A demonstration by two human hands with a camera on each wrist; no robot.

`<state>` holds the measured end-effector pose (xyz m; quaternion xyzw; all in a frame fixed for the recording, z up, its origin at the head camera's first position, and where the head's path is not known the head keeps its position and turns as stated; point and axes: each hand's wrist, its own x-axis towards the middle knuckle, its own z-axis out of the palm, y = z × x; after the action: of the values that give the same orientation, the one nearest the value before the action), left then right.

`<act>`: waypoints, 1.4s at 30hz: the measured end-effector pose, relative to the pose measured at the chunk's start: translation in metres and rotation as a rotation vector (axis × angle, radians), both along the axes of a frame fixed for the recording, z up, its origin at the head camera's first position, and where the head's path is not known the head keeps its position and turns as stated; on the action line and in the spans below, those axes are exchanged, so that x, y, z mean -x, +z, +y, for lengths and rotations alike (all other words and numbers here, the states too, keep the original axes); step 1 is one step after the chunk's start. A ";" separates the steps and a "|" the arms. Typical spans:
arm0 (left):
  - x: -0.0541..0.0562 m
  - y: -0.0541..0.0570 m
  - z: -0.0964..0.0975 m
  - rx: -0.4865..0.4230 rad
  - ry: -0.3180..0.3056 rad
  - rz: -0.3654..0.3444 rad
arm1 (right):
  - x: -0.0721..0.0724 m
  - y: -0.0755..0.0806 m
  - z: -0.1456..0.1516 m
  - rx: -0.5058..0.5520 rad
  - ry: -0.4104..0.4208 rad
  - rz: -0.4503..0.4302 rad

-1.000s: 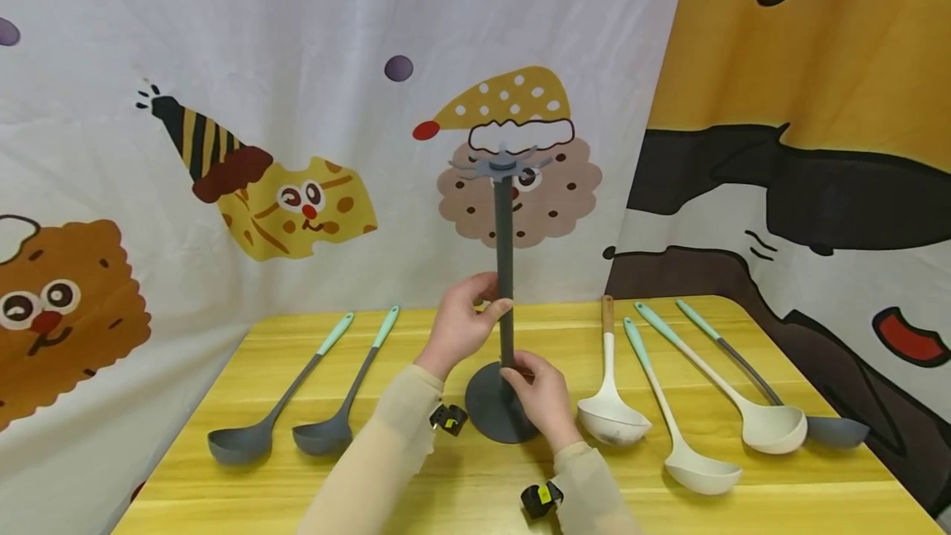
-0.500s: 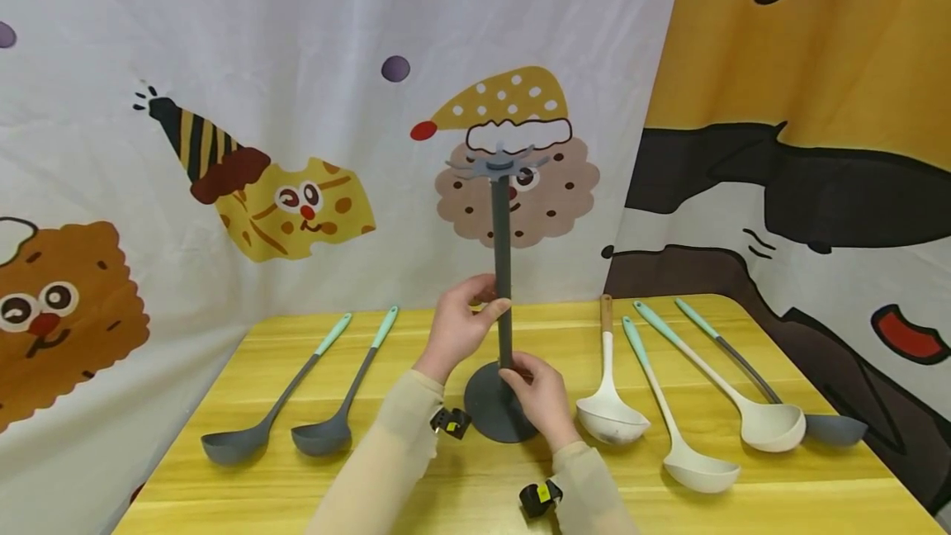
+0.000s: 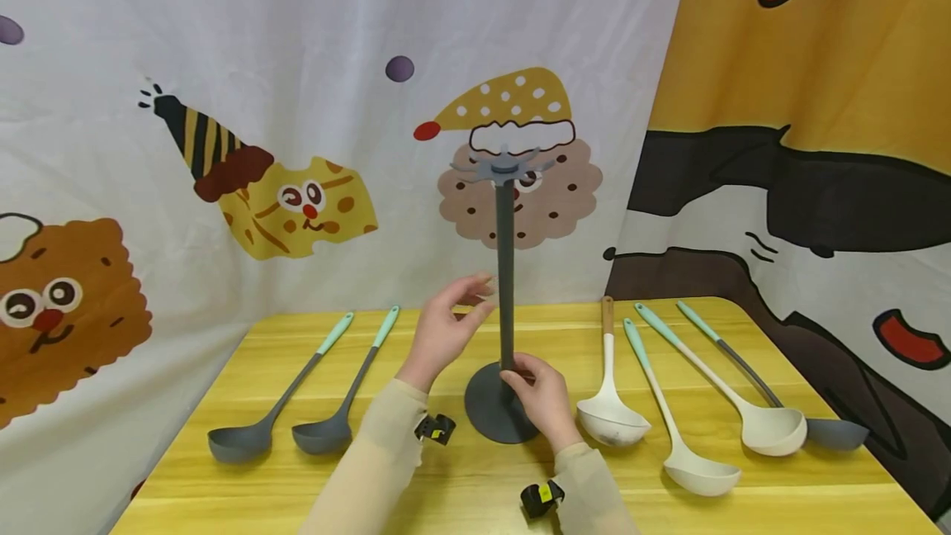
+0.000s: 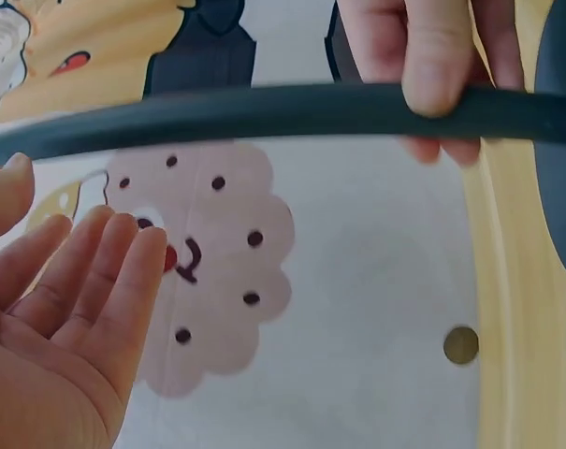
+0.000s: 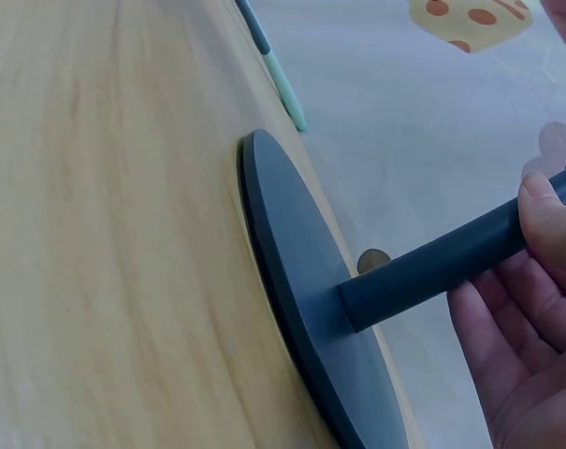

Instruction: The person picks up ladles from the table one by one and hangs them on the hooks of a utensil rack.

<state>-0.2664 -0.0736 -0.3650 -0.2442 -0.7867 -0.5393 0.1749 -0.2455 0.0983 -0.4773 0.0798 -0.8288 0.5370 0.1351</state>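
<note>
A dark grey utensil stand [image 3: 505,254] rises upright in the middle of the table, with a round base [image 5: 311,271] and a ring of hooks [image 3: 503,167] at its top. Low on the pole, my right hand [image 3: 545,393] pinches it between thumb and fingers; the right wrist view shows that grip just above the base. My left hand [image 3: 446,327] is beside the pole, on its left, thumb and fingers spread apart. In the left wrist view the palm of that hand [image 4: 67,318] is turned up with nothing in it.
Two grey ladles with mint handles [image 3: 253,440] [image 3: 327,434] lie on the left. To the right lie a white ladle with a brown grip [image 3: 612,415], two cream ladles [image 3: 702,469] [image 3: 773,428] and a grey ladle [image 3: 839,432]. A patterned curtain [image 3: 334,106] hangs behind the table [image 3: 461,502].
My left hand has let go of the pole and drawn back a little to the left. The right hand keeps its hold, and the stand stays in place.
</note>
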 end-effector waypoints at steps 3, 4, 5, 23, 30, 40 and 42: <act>0.000 -0.006 -0.011 -0.013 0.020 -0.009 | 0.000 -0.001 0.000 0.002 -0.001 -0.018; 0.000 -0.008 -0.014 -0.017 0.029 -0.014 | 0.000 -0.001 0.001 -0.001 0.002 -0.018; 0.000 -0.010 -0.018 -0.018 0.042 -0.018 | 0.001 -0.001 0.001 -0.004 0.005 -0.016; 0.003 -0.048 -0.087 0.293 0.403 -0.232 | 0.002 -0.001 0.003 -0.023 0.018 -0.023; 0.003 -0.050 -0.099 0.386 0.448 -0.242 | 0.001 0.000 0.004 -0.029 0.020 -0.015; 0.005 -0.054 -0.114 0.496 0.456 -0.323 | 0.002 -0.002 0.003 -0.012 0.028 -0.040; 0.005 -0.056 -0.116 0.520 0.454 -0.332 | 0.002 -0.002 0.003 -0.012 0.029 -0.039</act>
<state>-0.2717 -0.1901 -0.4210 -0.0091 -0.9489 -0.3015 0.0923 -0.2478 0.1014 -0.4792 0.0820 -0.8333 0.5354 0.1107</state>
